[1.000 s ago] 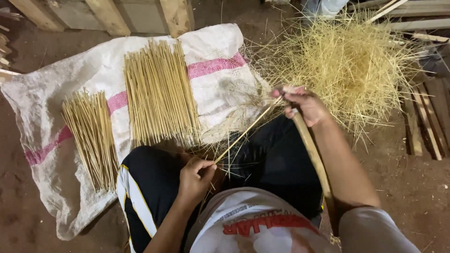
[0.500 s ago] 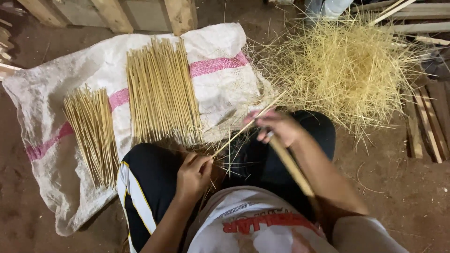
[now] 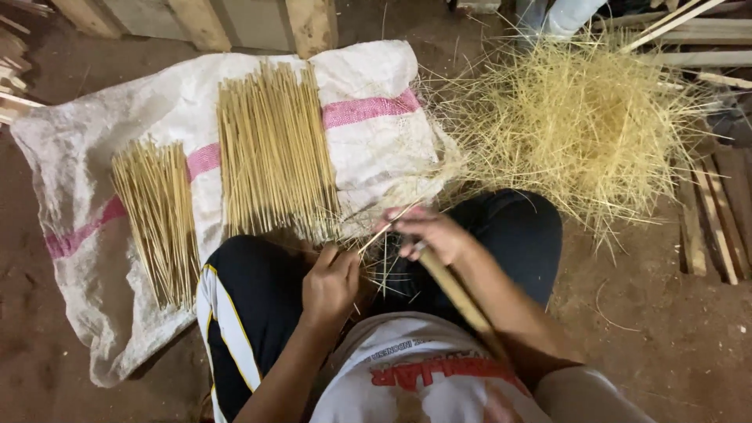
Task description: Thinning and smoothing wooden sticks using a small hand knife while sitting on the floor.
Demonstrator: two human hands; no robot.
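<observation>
Dry straw, split wood and woven sacking

The sticks (image 3: 274, 149) look like matt, pale split wood or bamboo; the sack (image 3: 376, 149) is coarse woven plastic cloth, white with pink stripes. The shavings heap (image 3: 572, 125) is wiry, dry fibre. The floor (image 3: 666, 345) is rough packed earth, the planks (image 3: 713, 211) unfinished wood.
</observation>
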